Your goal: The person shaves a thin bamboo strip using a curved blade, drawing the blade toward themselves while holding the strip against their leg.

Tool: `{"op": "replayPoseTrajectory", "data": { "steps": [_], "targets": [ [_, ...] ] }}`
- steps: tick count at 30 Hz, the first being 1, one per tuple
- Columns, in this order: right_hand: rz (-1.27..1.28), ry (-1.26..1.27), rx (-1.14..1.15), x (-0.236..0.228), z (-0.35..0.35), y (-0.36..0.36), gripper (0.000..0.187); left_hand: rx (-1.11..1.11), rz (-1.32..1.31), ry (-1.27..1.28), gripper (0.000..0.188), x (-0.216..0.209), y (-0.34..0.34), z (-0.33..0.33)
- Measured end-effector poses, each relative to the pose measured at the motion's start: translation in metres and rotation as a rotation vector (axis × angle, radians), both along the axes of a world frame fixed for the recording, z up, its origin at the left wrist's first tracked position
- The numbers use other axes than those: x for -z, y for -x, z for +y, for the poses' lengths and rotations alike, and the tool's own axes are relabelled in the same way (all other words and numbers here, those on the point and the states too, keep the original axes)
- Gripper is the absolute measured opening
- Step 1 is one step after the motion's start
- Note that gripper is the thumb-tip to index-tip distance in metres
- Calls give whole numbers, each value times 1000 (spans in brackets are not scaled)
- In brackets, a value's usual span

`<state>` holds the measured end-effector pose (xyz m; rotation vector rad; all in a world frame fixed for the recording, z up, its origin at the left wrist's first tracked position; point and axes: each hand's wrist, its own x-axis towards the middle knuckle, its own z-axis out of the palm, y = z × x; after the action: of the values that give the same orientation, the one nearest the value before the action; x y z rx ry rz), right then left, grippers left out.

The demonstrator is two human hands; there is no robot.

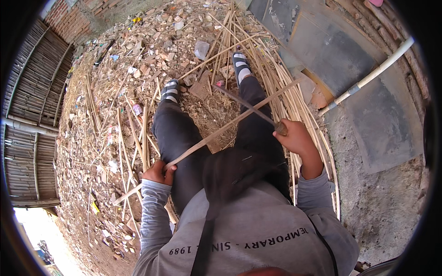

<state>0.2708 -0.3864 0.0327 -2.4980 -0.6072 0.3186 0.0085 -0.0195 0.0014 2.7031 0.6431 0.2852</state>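
Across my lap runs a long pale bamboo strip (221,130), slanting from lower left up to the right. My left hand (159,174) is closed round it near its lower end, beside my left thigh. In my right hand (294,138) is a knife with a wooden handle (281,129), gripped in closed fingers. The knife's long dark blade (244,103) points up and left, crossing over the strip above my right thigh. Whether blade and strip touch, I cannot tell.
Split bamboo strips (294,103) lie in a long bundle by my right leg; more strips (145,138) lie at my left. Rubble and litter (115,92) cover the ground. Grey boards (329,46) and a white pole (386,64) are on the right, a bamboo-slat wall (27,78) on the left.
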Motion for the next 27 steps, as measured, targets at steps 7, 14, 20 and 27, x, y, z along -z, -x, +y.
{"op": "replayPoseTrajectory", "data": {
  "steps": [7, 14, 20, 27],
  "targets": [
    [-34, -69, 74, -2, -11, -17, 28, -12, 7, 51, 39, -3, -5, -2],
    [-54, -9, -25, -4, 6, 0, 30, -5, 27, 16, 41, -7, -3, -2],
    [99, -176, 31, 16, -10, -14, 32, -3, 19, 37, 42, -4, -1, 1],
    [63, -68, 48, -3, -10, -12, 32, 10, 6, 42, 41, -3, -2, 1]
  ]
}}
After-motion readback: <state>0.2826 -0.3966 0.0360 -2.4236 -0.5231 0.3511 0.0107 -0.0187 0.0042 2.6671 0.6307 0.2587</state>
